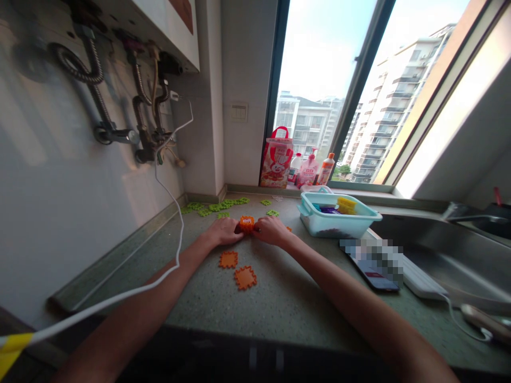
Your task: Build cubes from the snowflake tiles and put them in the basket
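Observation:
Both my hands meet at the middle of the grey countertop. My left hand and my right hand are both closed on a small orange block assembly held between them, just above the counter. Two flat orange toothed tiles lie on the counter in front of my hands. Several green tiles are scattered farther back near the wall.
A light blue plastic tub with yellow and purple pieces stands to the right. A phone and a white power bank lie beside the steel sink. A white cable hangs from the wall. Bottles and a red bag line the window sill.

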Available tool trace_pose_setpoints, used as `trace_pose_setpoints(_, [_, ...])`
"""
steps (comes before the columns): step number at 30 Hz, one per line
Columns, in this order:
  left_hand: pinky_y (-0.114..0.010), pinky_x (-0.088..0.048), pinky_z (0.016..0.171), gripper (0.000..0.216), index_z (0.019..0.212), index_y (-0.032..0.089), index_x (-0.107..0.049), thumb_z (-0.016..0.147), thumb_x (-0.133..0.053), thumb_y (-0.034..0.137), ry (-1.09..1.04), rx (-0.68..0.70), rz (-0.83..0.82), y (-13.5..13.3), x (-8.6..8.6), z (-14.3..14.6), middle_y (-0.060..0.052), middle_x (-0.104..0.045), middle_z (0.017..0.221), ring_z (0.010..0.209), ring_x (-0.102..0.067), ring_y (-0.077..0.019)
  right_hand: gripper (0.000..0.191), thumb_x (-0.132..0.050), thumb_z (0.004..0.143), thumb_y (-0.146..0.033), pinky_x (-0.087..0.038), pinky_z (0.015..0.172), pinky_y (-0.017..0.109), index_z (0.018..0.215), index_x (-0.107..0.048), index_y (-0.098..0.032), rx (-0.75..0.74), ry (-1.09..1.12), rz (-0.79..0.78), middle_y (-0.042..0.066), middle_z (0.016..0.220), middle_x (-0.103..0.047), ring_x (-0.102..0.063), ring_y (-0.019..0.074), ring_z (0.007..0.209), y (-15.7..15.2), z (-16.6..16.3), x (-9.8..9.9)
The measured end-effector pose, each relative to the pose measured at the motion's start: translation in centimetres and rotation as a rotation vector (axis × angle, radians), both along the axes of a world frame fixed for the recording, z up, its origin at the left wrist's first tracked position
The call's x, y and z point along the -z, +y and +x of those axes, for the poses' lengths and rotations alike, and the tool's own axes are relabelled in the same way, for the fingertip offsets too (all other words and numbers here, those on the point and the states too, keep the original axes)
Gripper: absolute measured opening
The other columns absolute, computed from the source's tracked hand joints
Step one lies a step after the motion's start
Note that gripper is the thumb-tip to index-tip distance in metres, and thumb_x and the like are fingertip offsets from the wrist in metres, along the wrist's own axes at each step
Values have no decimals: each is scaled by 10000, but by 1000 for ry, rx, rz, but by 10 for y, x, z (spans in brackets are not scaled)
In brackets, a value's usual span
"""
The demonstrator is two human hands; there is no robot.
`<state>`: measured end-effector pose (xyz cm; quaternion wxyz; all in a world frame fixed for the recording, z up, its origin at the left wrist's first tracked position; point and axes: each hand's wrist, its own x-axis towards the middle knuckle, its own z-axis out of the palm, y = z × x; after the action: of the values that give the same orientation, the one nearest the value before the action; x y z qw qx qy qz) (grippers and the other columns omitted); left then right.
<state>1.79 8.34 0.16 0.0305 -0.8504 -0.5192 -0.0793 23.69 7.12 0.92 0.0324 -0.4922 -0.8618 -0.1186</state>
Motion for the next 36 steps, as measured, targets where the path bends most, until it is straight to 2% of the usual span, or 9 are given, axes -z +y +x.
trace_pose_setpoints(8, [-333, -481, 698, 571, 808, 204, -789, 825, -581, 736, -10, -24, 13, -7, -5, 1, -135, -786, 860, 812, -733, -289, 450, -477, 999, -542, -481, 788, 303, 1035, -826, -261, 57, 32, -18, 111, 1004, -804, -748, 263, 911, 2, 1, -1])
trace_pose_setpoints(14, [-342, -474, 741, 499, 847, 221, -808, 877, -562, 654, -36, -15, 26, -9, -6, 1, -130, -788, 866, 810, -728, -279, 472, -472, 1002, -595, -486, 814, 306, 1051, -814, -274, 62, 71, -17, 100, 1020, -804, -744, 261, 929, 0, 2, -4])
trace_pose_setpoints(22, [-320, -443, 675, 435, 813, 232, -800, 860, -593, 612, -52, 5, 25, -9, -7, 0, -107, -779, 814, 761, -715, -257, 456, -479, 1011, -568, -500, 792, 311, 1038, -818, -263, 62, 62, -36, 109, 1000, -804, -752, 266, 929, -2, 1, -6])
trace_pose_setpoints(28, [-314, -421, 652, 395, 755, 246, -808, 824, -616, 585, -10, 11, -22, -4, -9, -11, -78, -754, 735, 693, -677, -230, 345, -652, 919, -522, -506, 757, 324, 998, -830, -237, 109, -1, -79, 142, 1005, -798, -749, 300, 923, -15, 6, -32])
trace_pose_setpoints(30, [-315, -418, 651, 385, 736, 249, -807, 804, -628, 582, 0, -3, -36, -1, -8, -15, -75, -751, 721, 682, -666, -225, 305, -651, 924, -478, -498, 740, 324, 958, -829, -232, 44, -13, -73, 133, 963, -797, -749, 293, 881, -25, 0, -40])
trace_pose_setpoints(32, [-313, -410, 639, 355, 732, 247, -807, 780, -648, 562, -10, -8, -45, 2, -7, -17, -73, -752, 718, 678, -662, -223, 279, -608, 964, -442, -485, 739, 302, 976, -821, -262, -120, 41, -69, 88, 958, -798, -744, 254, 867, -38, -12, -43])
trace_pose_setpoints(36, [-316, -393, 622, 297, 714, 243, -800, 753, -664, 504, -43, 14, -62, 5, -5, -18, -76, -746, 706, 670, -655, -230, 317, -642, 958, -534, -479, 771, 273, 1108, -793, -299, -430, 168, -83, 46, 1038, -787, -720, 214, 926, -64, -39, -30])
